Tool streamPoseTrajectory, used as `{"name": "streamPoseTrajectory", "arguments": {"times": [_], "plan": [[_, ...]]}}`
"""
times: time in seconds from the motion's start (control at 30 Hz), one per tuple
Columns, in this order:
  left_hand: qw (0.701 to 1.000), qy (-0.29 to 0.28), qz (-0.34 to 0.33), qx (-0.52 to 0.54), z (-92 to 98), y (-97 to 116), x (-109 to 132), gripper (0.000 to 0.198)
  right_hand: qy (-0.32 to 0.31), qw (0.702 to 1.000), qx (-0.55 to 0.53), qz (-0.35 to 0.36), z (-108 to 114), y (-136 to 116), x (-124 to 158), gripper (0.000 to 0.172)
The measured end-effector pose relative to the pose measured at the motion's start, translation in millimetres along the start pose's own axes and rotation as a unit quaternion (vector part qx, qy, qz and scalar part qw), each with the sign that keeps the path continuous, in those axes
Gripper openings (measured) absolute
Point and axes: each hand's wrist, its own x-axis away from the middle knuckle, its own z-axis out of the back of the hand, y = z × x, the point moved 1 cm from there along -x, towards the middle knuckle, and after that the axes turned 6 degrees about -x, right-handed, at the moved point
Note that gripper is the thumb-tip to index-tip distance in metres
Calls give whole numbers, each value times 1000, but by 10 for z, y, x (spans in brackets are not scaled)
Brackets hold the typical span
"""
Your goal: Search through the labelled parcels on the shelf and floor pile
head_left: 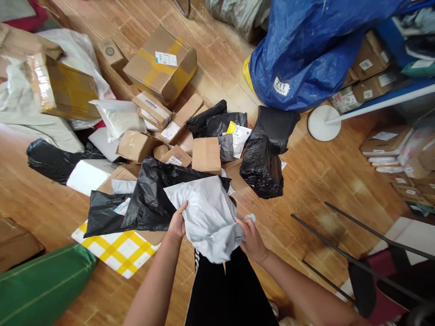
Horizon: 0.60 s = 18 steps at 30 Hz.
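A crinkled pale grey plastic mailer bag (210,213) is held up in front of my legs. My left hand (178,222) grips its left edge, thumb on top. On its right edge, my right hand (250,236) has closed fingers, and a small light-blue bit (250,217) shows beside them. Just beyond the mailer lies a large black plastic parcel (152,194), partly covered by it. Around it on the floor sit a small brown box (206,154), a black-wrapped package (261,167) and several other boxes and bags.
A large taped carton (161,63) stands behind the pile. At the upper right is a blue sack (299,54) near a shelf with parcels. A white round base (324,123), dark metal bars (353,258) and a green sack (44,283) lie around the sides.
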Motion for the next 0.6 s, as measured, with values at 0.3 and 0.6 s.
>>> {"name": "streamPoseTrajectory", "arguments": {"times": [0.3,0.6], "plan": [[974,16,-142,178,335,-192,-6,57,230,968,-55,88,87,103,-117,24],[975,78,-152,140,515,-248,-17,44,192,981,-6,-13,97,289,-95,21]]}}
